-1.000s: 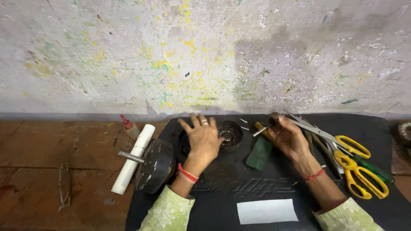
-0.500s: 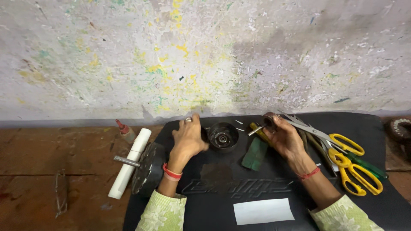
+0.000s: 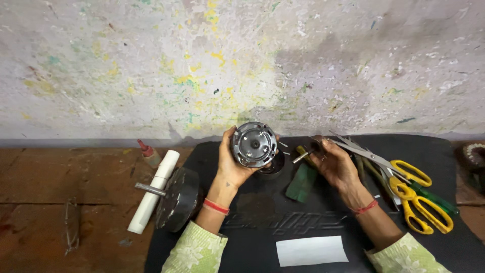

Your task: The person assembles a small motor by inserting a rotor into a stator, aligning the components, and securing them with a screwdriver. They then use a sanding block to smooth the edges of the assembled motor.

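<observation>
The left hand point(image 3: 233, 167) grips a round metal motor housing point(image 3: 253, 144) raised above the black mat point(image 3: 252, 230); the right hand point(image 3: 337, 167) pinches a small screwdriver point(image 3: 303, 154). Best to hold the housing steady, face up. Right of it lie two yellow-handled scissors point(image 3: 414, 194).

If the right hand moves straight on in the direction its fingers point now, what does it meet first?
The right hand points up-left with a small screwdriver. Straight on, it would probably first meet the round metal motor part that the left hand holds up, though depth is unclear.
</observation>
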